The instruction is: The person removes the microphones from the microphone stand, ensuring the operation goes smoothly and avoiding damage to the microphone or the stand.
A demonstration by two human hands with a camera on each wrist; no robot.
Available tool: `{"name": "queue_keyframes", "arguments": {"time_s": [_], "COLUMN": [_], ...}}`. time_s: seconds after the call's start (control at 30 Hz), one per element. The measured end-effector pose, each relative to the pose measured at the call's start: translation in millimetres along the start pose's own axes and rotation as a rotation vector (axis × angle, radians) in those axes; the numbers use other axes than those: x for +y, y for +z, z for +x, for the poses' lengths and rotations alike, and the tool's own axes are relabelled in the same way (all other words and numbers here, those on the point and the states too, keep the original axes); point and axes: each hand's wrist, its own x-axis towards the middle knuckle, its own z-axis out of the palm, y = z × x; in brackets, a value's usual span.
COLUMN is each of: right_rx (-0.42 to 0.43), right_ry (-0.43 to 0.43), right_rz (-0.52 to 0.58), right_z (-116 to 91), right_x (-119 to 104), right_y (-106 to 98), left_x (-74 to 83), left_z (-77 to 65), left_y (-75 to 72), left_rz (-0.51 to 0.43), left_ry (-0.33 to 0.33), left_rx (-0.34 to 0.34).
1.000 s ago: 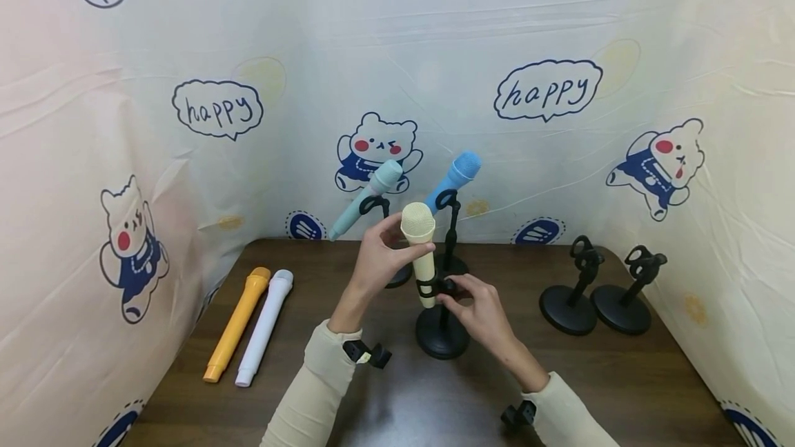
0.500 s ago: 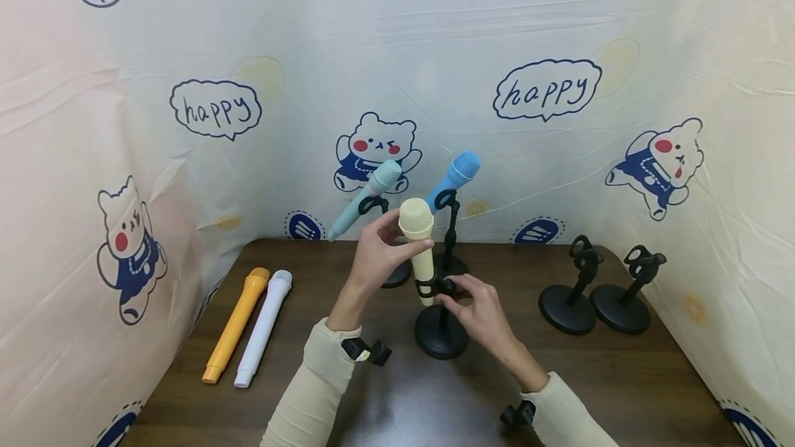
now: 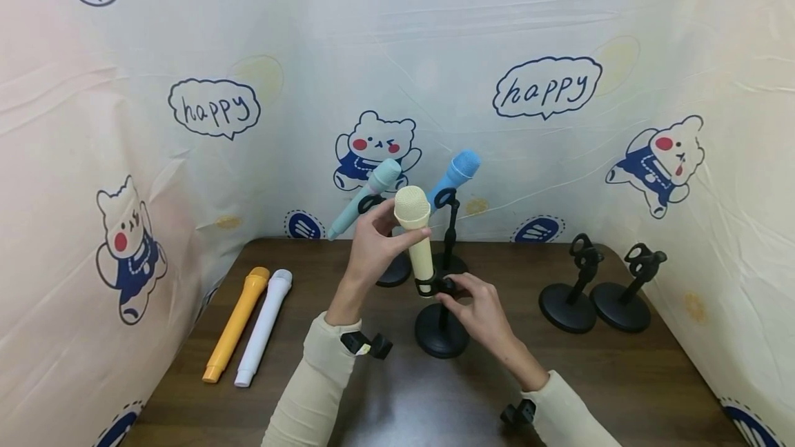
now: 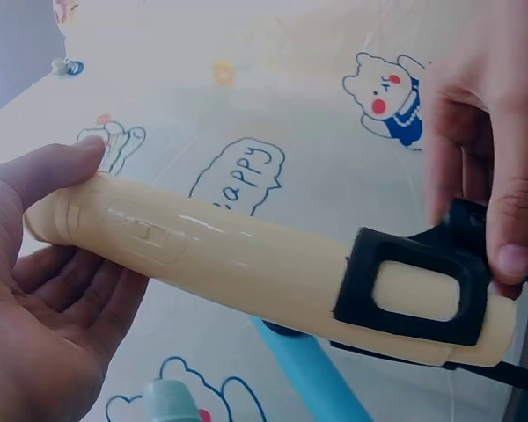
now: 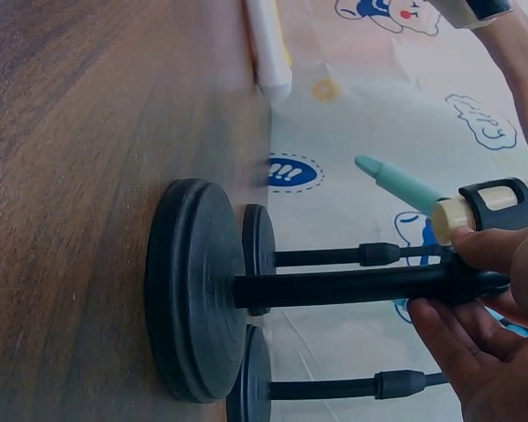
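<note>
My left hand grips a cream microphone just below its mesh head, thumb across the front. The microphone leans slightly left, and its lower end sits inside the black clip of a desk stand. In the left wrist view only a short stub of handle shows past the clip. My right hand pinches the stand's joint beside the clip between thumb and fingers. Below it, the stand's round base rests on the table. The right wrist view shows the black pole running from base to hand.
Behind, a mint microphone and a blue microphone sit tilted in black stands. Orange and white microphones lie at the left of the wooden table. Two bare stands are at the right.
My left hand has drawn the cream microphone upward and slightly left, so less handle shows below the clip. My right hand and the stand base stay in place.
</note>
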Motion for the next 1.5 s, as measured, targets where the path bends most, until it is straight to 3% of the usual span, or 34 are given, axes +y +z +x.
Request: {"name": "queue_keyframes", "arguments": {"time_s": [0.27, 0.5, 0.73, 1.27, 1.5], "right_rx": [0.007, -0.003, 0.007, 0.014, 0.010], "right_ry": [0.001, 0.006, 0.011, 0.015, 0.022], "right_rz": [-0.012, -0.007, -0.004, 0.004, 0.002], "right_z": [0, 0, 0, -1, -2], "right_x": [2, 0, -1, 0, 0], "right_y": [-2, -1, -2, 0, 1], "left_x": [14.8, 21.0, 29.7, 34.4, 31.3], "left_z": [7.8, 9.8, 16.7, 16.6, 15.1], "left_y": [-1.4, -3.1, -5.2, -6.8, -11.8], "left_rz": [-0.078, -0.069, -0.060, -0.086, -0.200], "left_ry": [0.011, 0.014, 0.072, 0.100, 0.152], "left_rx": [0.010, 0.020, 0.046, 0.097, 0.068]}}
